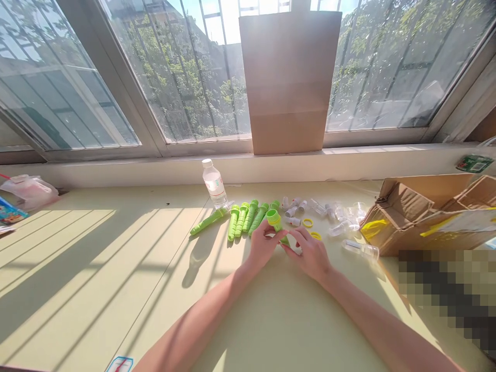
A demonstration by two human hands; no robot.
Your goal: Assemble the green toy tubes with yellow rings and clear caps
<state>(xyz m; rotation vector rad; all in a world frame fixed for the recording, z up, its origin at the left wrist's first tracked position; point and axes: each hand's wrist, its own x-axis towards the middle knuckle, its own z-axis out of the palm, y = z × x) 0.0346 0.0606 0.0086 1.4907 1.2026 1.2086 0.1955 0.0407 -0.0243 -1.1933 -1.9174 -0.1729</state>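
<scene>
Green plastic tube (275, 220) tilts between two hands: the left hand (263, 244) grips below its mouth; the right hand (310, 253) curls at its lower part, hold unclear. Loose fingers could let it drop, scattering the yellow rings (308, 226) just beyond the right hand.

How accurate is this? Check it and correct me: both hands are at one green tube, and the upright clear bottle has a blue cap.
The cap colour is wrong: the head view shows a white cap on the upright clear bottle. Both hands are indeed at one green tube.
</scene>
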